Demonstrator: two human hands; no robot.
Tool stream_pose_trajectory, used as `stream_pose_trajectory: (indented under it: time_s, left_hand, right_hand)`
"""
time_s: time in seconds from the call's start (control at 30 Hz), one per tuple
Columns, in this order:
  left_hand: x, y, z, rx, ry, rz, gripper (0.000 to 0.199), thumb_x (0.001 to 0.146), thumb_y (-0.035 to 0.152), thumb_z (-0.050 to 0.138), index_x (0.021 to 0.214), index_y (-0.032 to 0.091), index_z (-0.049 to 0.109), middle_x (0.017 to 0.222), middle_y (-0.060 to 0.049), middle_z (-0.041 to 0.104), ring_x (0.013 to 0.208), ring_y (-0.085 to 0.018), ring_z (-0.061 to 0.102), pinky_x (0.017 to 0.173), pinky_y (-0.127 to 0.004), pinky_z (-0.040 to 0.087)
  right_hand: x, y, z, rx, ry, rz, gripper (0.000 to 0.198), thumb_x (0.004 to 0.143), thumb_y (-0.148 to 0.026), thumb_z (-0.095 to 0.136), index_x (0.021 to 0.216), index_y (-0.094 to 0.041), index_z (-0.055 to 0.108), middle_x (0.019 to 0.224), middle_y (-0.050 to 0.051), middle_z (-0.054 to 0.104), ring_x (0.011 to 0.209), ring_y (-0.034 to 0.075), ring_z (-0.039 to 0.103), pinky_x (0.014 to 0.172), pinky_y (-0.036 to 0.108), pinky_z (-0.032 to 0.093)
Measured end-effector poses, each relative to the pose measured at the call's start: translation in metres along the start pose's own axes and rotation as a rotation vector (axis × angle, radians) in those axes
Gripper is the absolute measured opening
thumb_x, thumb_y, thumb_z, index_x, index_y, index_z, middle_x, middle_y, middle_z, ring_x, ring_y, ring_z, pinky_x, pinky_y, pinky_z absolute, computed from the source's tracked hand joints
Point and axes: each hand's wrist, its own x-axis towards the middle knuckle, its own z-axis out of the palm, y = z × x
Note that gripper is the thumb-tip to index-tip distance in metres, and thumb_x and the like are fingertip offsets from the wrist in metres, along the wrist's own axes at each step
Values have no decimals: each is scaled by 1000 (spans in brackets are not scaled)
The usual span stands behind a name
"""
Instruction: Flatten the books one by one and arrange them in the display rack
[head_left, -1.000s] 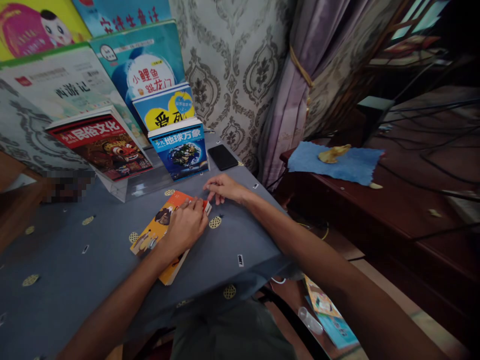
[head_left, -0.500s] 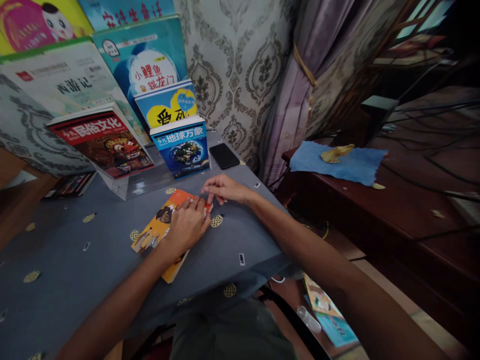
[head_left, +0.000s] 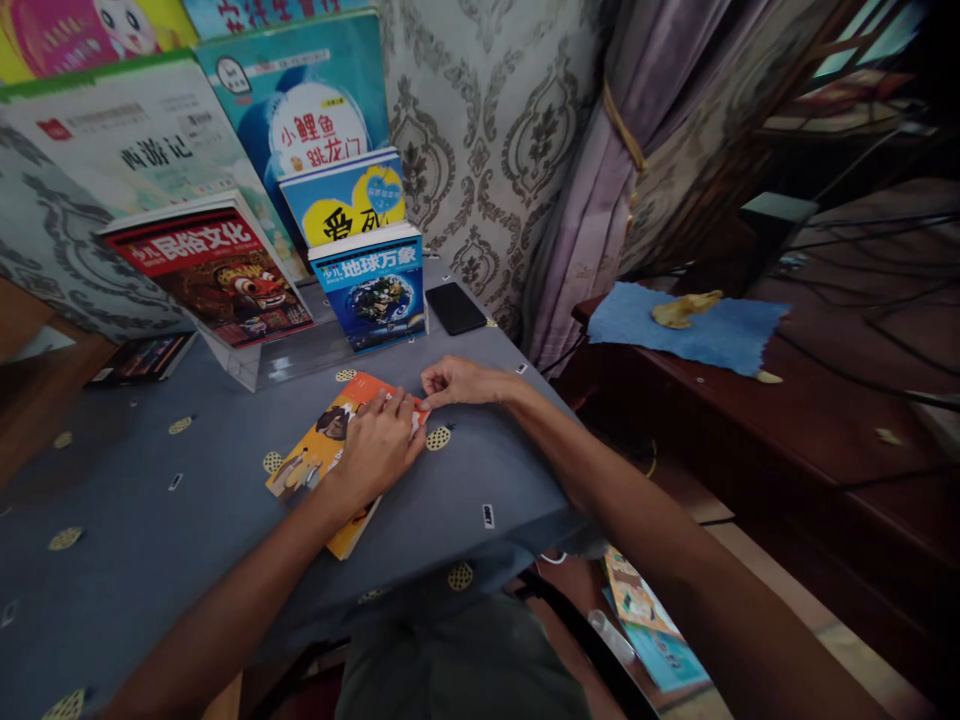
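An orange and yellow paperback book [head_left: 311, 450] lies closed and slanted on the table. Across its cover rests my left hand [head_left: 379, 440], flat with fingers stretched out, the thumb along the right edge. My right hand [head_left: 454, 382] is closed, thumb and forefinger pinched at the book's upper right corner; its other fingers are curled in. Part of the cover is hidden beneath my left hand.
Behind the book, a clear stand [head_left: 281, 368] holds several upright books, including a blue earth book [head_left: 381, 300] and a red one [head_left: 236, 285]. A black phone [head_left: 456, 308] lies near the wall. A patterned grey cloth [head_left: 210, 540] covers the table.
My right hand's fingers have curled in and closed into a pinch at the book's corner. My left hand stays on the cover. The view has shifted slightly.
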Motion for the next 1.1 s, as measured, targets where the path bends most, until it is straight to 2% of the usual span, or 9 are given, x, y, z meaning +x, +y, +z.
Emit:
stream_pose_trajectory:
  time_s: [0.1,0.2,0.33,0.43,0.6,0.7,0.83,1.0,1.1]
  left_hand:
    - [-2,-3,-2,-23,-36,7,43,100,38,44,131,11,58,144,-19,57,132,-35,55,109,-50,43]
    - [-13,-20,-10,-99,-116,97,57,100,52,45,143,15,49,150,-17,51,140,-34,46,115,-51,36]
    - [-47,-58,-29,-208,-328,316,91,86,75,52,158,27,25,166,-9,25,154,-31,21,124,-48,21]
    - [-78,-83,-41,-229,-416,352,96,82,72,61,160,36,16,168,-4,18,155,-30,18,125,-48,18]
    - [-103,-98,-42,-210,-380,342,87,89,54,66,158,42,15,168,-1,19,154,-29,22,124,-49,20]
    - [-104,-93,-35,-172,-321,363,80,93,56,58,159,41,14,167,-2,22,153,-27,24,123,-47,22]
    - [-97,-65,-17,-44,-153,303,73,97,61,43,160,36,15,165,-6,30,153,-28,25,122,-50,23]
    - [-77,-26,8,67,24,116,72,97,63,41,156,23,32,158,-16,41,147,-39,34,116,-59,30]
    - [-66,-18,14,69,79,78,68,98,61,42,152,21,37,154,-17,45,143,-39,39,115,-60,32]
  right_hand:
    - [0,1,-1,-63,-9,29,37,74,-48,74,62,-18,56,53,-8,47,52,7,38,51,22,28]
    - [-1,-2,-1,-115,-4,54,40,75,-53,73,62,-19,55,53,-8,47,53,8,38,53,23,27]
    - [-2,-5,-2,-177,-12,65,45,75,-59,70,62,-19,54,54,-7,46,55,9,37,54,24,26]
    - [-3,-5,-2,-208,-9,61,46,75,-59,70,61,-19,54,55,-6,46,56,9,37,56,25,26]
    - [-1,-7,-1,-270,36,90,41,80,-50,70,60,-19,53,56,-5,48,57,10,40,57,25,27]
    - [2,-8,3,-394,145,141,32,84,-41,68,65,-19,57,59,-4,54,58,11,46,57,25,29]
    - [7,-5,11,-600,389,220,10,89,-27,63,84,-19,67,75,3,67,67,16,57,59,26,32]
    - [9,-1,13,-593,558,177,18,95,-20,52,102,-17,69,88,6,73,73,18,61,65,28,40]
    - [7,-2,13,-562,582,101,19,93,-19,53,103,-17,69,92,6,73,75,18,62,69,29,43]
